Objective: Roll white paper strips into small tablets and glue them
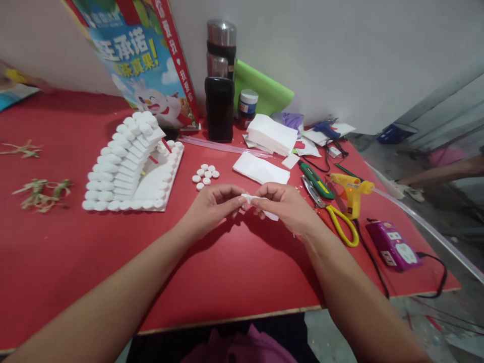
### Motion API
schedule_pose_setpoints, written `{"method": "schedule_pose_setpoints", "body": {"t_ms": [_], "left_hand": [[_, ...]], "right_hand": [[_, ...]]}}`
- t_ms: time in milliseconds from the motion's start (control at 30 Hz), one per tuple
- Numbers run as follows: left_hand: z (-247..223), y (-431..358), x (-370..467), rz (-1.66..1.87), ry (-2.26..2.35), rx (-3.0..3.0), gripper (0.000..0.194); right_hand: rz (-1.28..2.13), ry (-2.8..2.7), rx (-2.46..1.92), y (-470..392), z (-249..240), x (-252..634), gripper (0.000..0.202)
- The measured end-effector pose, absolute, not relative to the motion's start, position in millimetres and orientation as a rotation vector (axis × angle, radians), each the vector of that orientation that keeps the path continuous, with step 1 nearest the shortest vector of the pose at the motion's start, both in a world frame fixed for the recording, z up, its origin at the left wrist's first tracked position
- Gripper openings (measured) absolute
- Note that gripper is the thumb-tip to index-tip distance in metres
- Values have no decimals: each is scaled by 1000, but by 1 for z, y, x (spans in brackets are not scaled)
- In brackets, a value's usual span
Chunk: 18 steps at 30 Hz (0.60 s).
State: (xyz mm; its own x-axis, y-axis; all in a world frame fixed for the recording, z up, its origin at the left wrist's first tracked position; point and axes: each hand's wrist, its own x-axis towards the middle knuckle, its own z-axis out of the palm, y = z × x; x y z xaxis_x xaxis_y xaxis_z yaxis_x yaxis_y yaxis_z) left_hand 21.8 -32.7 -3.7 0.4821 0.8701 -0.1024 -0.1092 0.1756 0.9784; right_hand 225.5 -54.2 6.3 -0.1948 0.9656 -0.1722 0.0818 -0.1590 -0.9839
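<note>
**Tiny white bit pinched in both hands at the red table**

So, both forearms are stretched in from the near edge of the red table, wrists angled inward, fingers curled. A crumpled white piece is pinched between thumb and fingers of the left hand and right hand, fingertips nearly meeting, held just over the tabletop. Yellow-handled snips are laid out right of it, with a yellow glue gun beyond. Small white discs are grouped past the left hand, and a stepped white model is set farther left. At the back, a lidded jar and steel-topped flask are stood upright, both closed, so contents can't be seen. On the floor, a blue bucket can be spotted, insides unclear.
</note>
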Motion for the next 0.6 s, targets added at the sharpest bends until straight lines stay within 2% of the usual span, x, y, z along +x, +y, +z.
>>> {"method": "schedule_pose_setpoints", "body": {"t_ms": [300,600], "left_hand": [[-3,-41,30,981,939,1326,23],[2,-39,27,996,904,1213,13]], "right_hand": [[724,-1586,-1407,-66,5,208,12],[827,-1706,-1224,-66,5,214,14]]}}
